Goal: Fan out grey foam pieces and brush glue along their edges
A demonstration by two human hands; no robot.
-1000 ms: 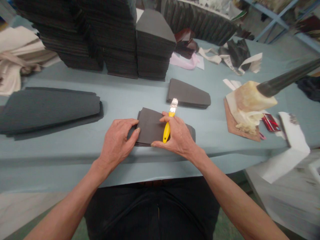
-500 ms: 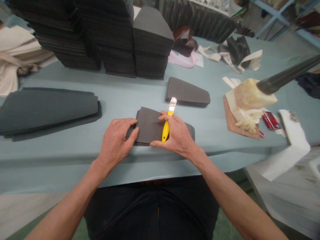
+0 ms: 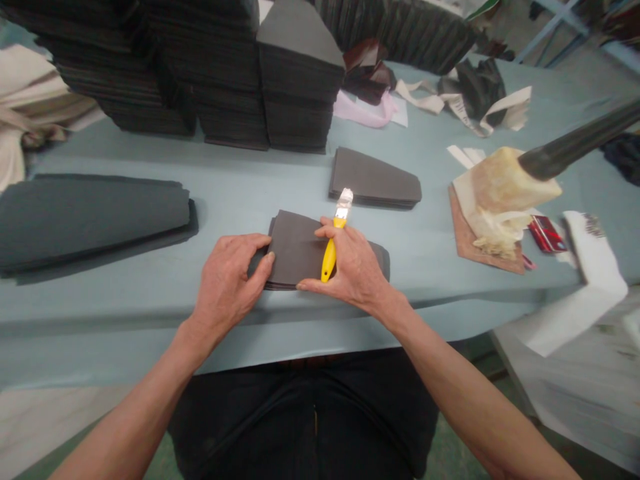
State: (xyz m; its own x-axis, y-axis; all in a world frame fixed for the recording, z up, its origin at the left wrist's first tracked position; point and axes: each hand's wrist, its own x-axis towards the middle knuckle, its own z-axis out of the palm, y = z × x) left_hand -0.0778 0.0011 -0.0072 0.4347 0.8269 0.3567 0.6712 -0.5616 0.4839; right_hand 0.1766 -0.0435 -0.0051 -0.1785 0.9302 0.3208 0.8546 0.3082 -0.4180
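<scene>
A small stack of dark grey cut sheets [image 3: 296, 248] lies near the front edge of the blue-grey table [image 3: 250, 187]. My left hand [image 3: 227, 283] rests at the stack's left edge, fingers curled with the tips on its corner. My right hand [image 3: 353, 270] lies on the right part of the stack and grips a yellow-handled brush [image 3: 331, 248]. The pale bristles of the brush point away from me, past the stack's far edge.
Tall piles of dark sheets [image 3: 210, 73] stand at the back. A wide flat pile [image 3: 95, 220] lies left, a small pile [image 3: 374, 180] beyond the brush. At right are a yellowish block with a dark handle [image 3: 505, 183] on a brown pad, a red item [image 3: 546, 233], and scraps [image 3: 475, 93].
Both hands and the stack stay as they were. The view has shifted slightly, so things sit a little higher in the picture.
</scene>
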